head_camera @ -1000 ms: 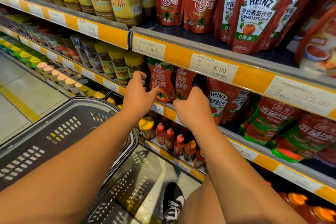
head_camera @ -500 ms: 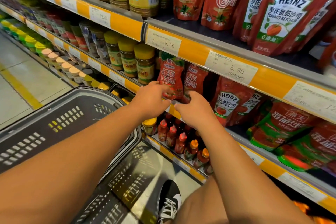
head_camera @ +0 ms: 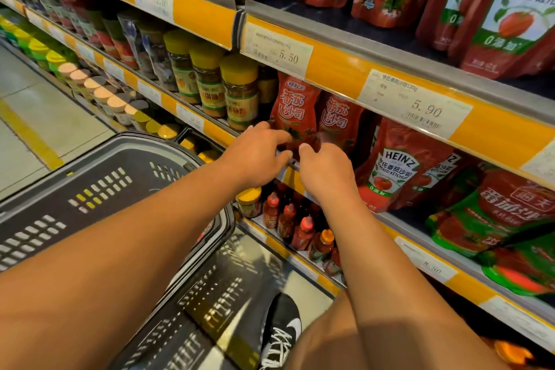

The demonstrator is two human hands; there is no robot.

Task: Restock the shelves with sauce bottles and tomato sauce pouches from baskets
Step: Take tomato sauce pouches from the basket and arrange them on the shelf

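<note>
Moved: both hands, lowered from pouch tops to base. Left hand [head_camera: 255, 153] and right hand [head_camera: 326, 173] pinch the red foil tomato sauce pouch [head_camera: 295, 112], upright on the orange-edged middle shelf [head_camera: 420, 234]. Dark plastic basket [head_camera: 99, 189] appears emptied; restocking seemingly near done.

You have yellow-capped seasoning jars [head_camera: 240, 93] standing in a row on the middle shelf, left of centre. Price tags [head_camera: 277, 52] reading 5.50 and 5.90 sit in the orange shelf strip [head_camera: 336, 75] above. Round tins with pale lids [head_camera: 99, 90] line the lower shelf at far left. A black-and-white shoe [head_camera: 282, 330] rests on the tiled floor [head_camera: 36, 111], which carries a yellow line [head_camera: 27, 135].
</note>
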